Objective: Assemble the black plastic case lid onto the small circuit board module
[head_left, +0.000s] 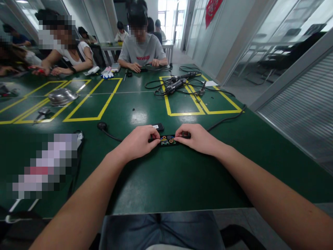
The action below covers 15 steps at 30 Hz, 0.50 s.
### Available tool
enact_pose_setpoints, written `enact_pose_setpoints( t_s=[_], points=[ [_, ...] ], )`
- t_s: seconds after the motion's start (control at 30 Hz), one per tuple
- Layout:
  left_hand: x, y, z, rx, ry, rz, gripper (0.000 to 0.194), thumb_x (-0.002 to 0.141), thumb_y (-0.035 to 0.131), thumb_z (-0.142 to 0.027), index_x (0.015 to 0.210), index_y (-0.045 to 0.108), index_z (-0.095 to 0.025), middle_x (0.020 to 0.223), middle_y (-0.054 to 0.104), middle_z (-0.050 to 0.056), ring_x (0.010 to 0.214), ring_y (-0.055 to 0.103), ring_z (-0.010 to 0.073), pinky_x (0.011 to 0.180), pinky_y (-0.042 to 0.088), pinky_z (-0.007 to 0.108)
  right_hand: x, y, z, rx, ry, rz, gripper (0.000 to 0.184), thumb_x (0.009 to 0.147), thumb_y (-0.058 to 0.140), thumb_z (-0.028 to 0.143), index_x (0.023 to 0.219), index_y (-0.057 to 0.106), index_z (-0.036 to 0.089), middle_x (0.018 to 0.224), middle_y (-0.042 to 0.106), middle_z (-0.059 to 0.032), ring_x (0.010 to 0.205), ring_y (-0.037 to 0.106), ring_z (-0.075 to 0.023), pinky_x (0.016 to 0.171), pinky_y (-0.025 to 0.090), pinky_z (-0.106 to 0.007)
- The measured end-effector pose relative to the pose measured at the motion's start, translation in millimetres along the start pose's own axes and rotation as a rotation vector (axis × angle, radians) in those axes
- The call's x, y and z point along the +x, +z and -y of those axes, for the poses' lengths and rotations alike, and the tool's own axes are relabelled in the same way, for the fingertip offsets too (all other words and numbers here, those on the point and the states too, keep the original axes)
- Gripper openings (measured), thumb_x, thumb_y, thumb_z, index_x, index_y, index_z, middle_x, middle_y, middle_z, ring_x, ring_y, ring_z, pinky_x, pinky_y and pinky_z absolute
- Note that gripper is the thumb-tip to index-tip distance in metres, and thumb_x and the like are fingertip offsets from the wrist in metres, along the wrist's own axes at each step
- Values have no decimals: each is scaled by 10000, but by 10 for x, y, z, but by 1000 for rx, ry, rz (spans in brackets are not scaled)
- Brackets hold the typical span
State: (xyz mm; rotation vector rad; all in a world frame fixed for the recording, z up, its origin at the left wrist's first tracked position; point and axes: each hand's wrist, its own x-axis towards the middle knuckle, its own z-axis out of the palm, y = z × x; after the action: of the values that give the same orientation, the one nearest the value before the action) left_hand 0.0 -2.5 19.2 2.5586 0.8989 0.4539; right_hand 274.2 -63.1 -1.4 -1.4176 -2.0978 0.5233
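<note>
Across the near part of the green counter point(182, 187), I am holding an open black case point(169, 144) between both hands, its long side running from left to right. With the left hand point(139, 140) I am pinching the left end, thumb and fingers closing narrowly on it; with the right hand point(199, 139) I am gripping the right end the same way. Between my fingertips a small circuit board point(165, 142) is showing, with round copper-coloured parts and thin wires lying in the case; which wires my fingers are touching, I cannot tell. Just beyond the case, a ribbed black piece point(159, 127) with a white label is resting near the left hand. A black plug point(102, 126) is lying to the left, its cord point(113, 137) running toward that hand, while a dark cable point(225, 120) is trailing away beyond the right hand. Farther off, black handled tools point(175, 86) with tangled cords are lying over yellow tape outlines point(186, 114), and a shiny metal bowl point(62, 96) is sitting to the left. Opposite me, a person point(142, 48) in a grey shirt is working at the far edge
</note>
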Motion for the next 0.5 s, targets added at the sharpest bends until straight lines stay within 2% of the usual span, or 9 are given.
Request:
enact_pose_setpoints(
  t_s=[0.5],
  points=[
    [-26, 30, -22, 14, 31, -92, 86, 964, 712, -217, 947, 796, -204, 870, 721, 29, 801, 664, 205, 799, 531, 353, -18, 7, 31, -29, -65, -46, 159, 1002, 798, 382, 985, 880, 247, 963, 828, -75, 842, 734, -242, 802, 591, -384]
  ],
)
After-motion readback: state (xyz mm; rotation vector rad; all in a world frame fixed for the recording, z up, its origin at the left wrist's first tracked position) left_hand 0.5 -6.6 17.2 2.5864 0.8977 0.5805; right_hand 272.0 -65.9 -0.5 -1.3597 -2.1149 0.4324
